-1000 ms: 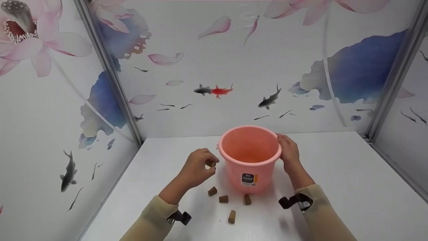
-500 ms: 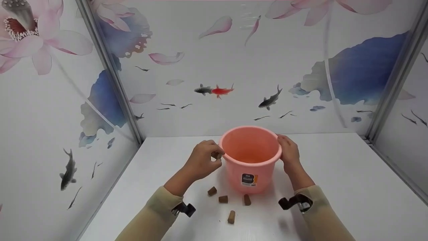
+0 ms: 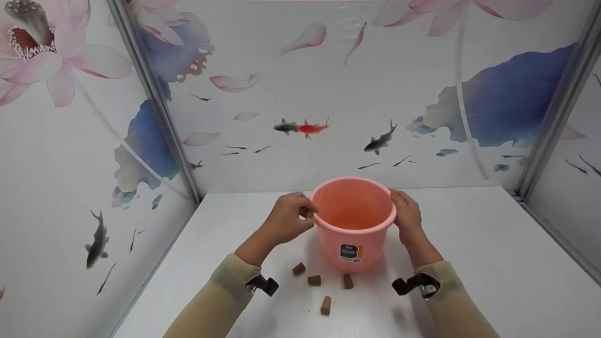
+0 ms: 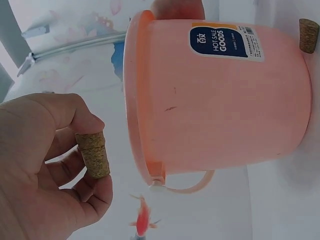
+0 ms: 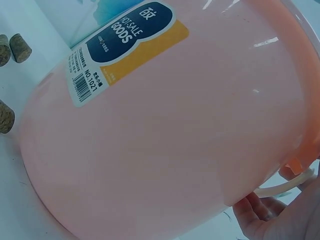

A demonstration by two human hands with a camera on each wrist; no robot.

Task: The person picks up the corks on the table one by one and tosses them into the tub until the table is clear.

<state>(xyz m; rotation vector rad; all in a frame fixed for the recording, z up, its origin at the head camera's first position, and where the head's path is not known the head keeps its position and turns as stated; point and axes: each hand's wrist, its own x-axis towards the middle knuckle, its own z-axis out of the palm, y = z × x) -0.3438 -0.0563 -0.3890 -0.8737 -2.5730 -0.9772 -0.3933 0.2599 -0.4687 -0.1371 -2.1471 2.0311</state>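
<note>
A pink plastic bucket [image 3: 353,251] stands upright on the white table, with a label on its near side. My left hand [image 3: 292,218] is raised at the left of its rim and pinches a cork stopper [image 4: 95,156] between thumb and fingers. In the left wrist view that cork is apart from the bucket, level with its mouth. On the opposite side, my right hand [image 3: 407,213] holds the bucket just below the rim. Its fingertips [image 5: 245,212] lie against the wall near the pale handle [image 5: 285,187]. Part of this hand is hidden behind the bucket.
Several corks lie on the table before the bucket: one at the left [image 3: 298,269], another beside it [image 3: 314,280], one close to the base [image 3: 348,281] and one nearest me [image 3: 326,305]. Printed panels [image 3: 319,84] enclose the table [image 3: 469,244] at the back and sides.
Carrying the cork, my left hand has risen and moved right, up to the bucket's rim. The right hand, the bucket and the corks on the table have stayed in place.
</note>
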